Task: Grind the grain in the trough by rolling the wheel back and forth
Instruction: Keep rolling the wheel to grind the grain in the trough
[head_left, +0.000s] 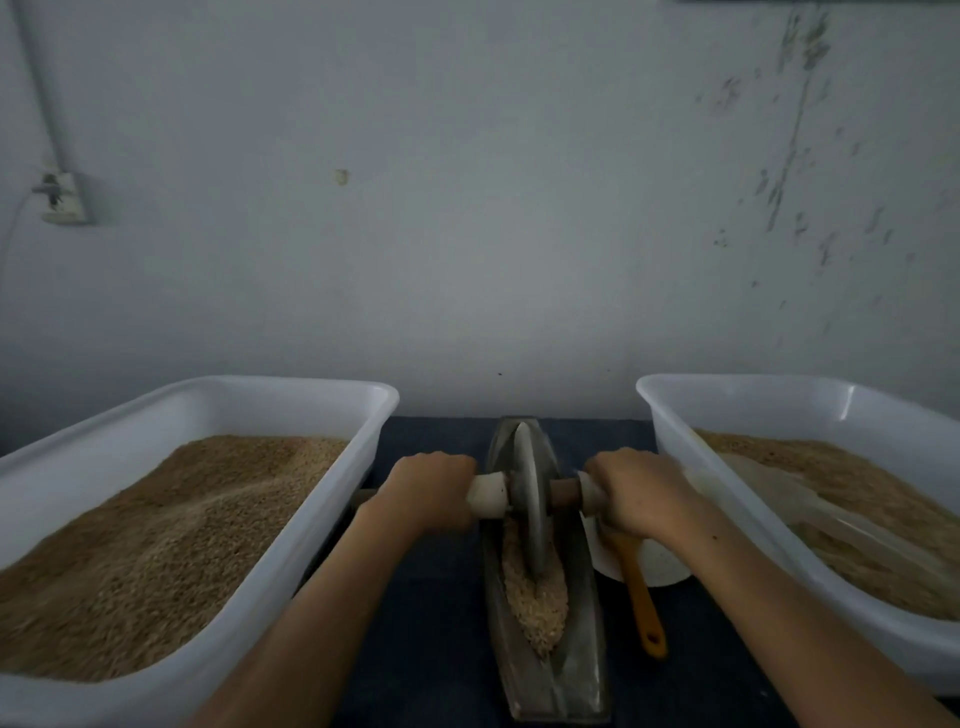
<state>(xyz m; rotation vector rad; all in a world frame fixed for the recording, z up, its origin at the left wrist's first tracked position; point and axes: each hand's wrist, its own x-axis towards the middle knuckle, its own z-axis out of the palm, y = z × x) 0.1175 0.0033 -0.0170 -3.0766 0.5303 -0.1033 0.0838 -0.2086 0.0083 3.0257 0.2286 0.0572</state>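
Behind right hand (641, 488), half-hidden dish (662, 564)

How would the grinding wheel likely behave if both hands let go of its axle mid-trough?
The wheel is a thin disc on edge, so it would probably tip sideways. Its grey, stone-like look suggests it is heavy. The curved trough would likely let it roll towards the grain.

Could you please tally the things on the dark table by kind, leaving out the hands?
White tubs of grain: 2, left and right
Grinding trough: 1
Grinding wheel: 1
Orange-handled tool: 1
White dish: 1
Total: 6
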